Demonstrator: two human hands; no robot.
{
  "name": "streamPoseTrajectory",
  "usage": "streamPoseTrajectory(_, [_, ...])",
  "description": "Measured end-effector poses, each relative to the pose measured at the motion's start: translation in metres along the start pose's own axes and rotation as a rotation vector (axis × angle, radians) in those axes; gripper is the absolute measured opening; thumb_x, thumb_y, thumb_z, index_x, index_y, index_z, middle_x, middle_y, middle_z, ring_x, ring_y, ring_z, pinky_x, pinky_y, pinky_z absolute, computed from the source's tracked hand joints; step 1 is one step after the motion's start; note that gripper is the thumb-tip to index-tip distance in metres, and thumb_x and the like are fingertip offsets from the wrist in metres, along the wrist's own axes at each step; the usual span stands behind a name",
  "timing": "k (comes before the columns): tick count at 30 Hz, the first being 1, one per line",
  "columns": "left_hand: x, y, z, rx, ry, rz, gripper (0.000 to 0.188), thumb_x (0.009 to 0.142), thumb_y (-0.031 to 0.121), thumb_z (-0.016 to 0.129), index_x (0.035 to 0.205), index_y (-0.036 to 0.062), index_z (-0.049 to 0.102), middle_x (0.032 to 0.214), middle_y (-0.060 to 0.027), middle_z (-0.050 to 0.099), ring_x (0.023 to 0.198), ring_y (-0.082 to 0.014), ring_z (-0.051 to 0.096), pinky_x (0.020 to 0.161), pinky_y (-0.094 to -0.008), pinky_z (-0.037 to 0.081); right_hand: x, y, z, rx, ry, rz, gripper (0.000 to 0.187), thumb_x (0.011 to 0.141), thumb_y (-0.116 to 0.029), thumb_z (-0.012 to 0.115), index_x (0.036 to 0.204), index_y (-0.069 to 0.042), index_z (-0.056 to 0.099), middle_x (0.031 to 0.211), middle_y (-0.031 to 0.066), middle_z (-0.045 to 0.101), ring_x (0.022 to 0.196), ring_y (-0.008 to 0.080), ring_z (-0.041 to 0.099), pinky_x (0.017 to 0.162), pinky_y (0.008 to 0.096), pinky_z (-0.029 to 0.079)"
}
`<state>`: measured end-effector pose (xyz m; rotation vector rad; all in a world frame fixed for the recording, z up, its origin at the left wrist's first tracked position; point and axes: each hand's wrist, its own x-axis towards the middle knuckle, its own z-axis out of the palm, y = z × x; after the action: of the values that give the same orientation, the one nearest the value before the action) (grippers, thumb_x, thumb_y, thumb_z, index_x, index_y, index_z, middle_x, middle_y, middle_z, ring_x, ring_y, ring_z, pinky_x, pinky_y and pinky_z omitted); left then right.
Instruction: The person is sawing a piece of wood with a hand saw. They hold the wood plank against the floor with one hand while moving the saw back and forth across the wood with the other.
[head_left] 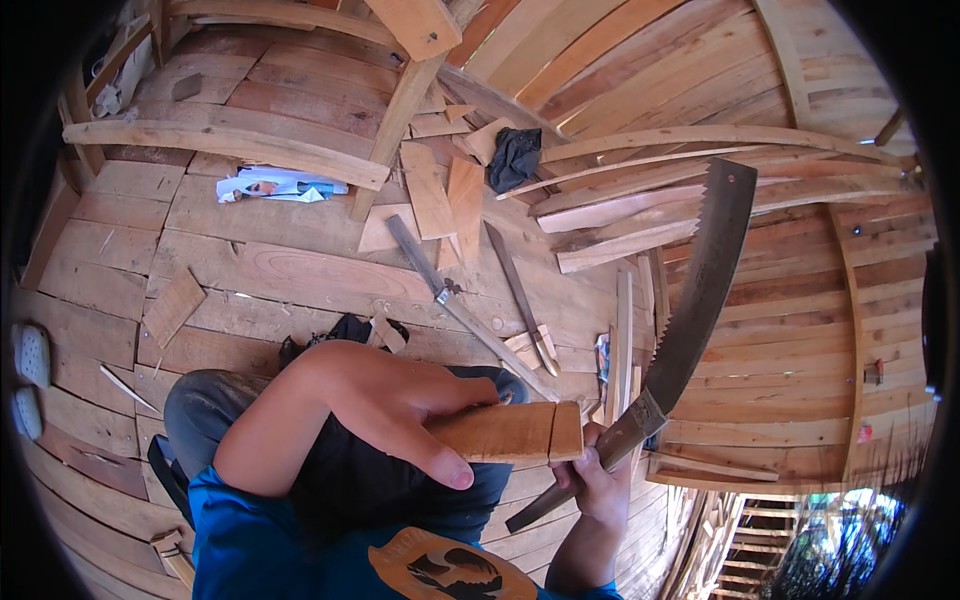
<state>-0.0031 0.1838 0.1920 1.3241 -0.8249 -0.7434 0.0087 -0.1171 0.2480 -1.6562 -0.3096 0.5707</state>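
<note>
My left hand (395,400) is closed around a short piece of wooden board (490,432), holding it above my lap with the thumb along its near side. A dark line runs across the board close to its right end. My right hand (600,485) grips the handle of a curved handsaw (710,280), just beyond that end of the board. The saw's blade points up and to the right, its toothed edge facing left and apart from the wood. My right fingers come up against the board's lower right corner; whether they press on it I cannot tell.
On the plank floor ahead lie a long-bladed tool with a pale handle (440,290) and a dark, narrow blade (520,295). Beyond them are wood offcuts (427,190), a black plastic bag (515,158) and printed paper (280,186). Long boards (640,215) lean at right; clogs (33,355) stand far left.
</note>
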Motion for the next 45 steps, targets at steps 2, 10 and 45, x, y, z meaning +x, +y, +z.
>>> streamPoseTrajectory(2, [-0.003,0.001,0.003,0.125,0.059,-0.039,0.078,0.078,0.050,0.073,0.121,-0.0075,0.042,0.083,-0.0186,0.060,0.075,-0.0267,0.060,0.064,-0.0351,0.046,-0.001,0.002,0.004,0.071,0.003,-0.013,0.032,0.091,-0.022,0.067,0.074,-0.009,0.043,0.079,0.0189,0.062,0.053,0.0110,0.050,0.050,0.0238,0.042])
streamPoseTrajectory(10, [-0.007,0.008,0.011,0.124,0.023,-0.014,0.081,0.075,0.049,0.076,0.121,-0.0084,0.042,0.092,-0.0244,0.062,0.083,-0.0354,0.063,0.070,-0.0386,0.048,0.001,-0.011,0.031,0.208,0.028,-0.057,0.038,0.086,-0.017,0.073,0.072,-0.012,0.039,0.070,0.0124,0.059,0.053,0.0162,0.058,0.047,0.0274,0.047])
streamPoseTrajectory(45, [0.019,-0.005,0.015,0.335,0.269,-0.147,0.080,0.072,0.051,0.077,0.113,-0.0102,0.045,0.094,-0.0282,0.061,0.087,-0.0387,0.062,0.076,-0.0391,0.050,0.003,-0.004,0.009,0.090,0.043,-0.083,0.038,0.096,-0.038,0.059,0.075,-0.013,0.039,0.064,0.0107,0.053,0.040,0.0085,0.035,0.039,0.0239,0.028])
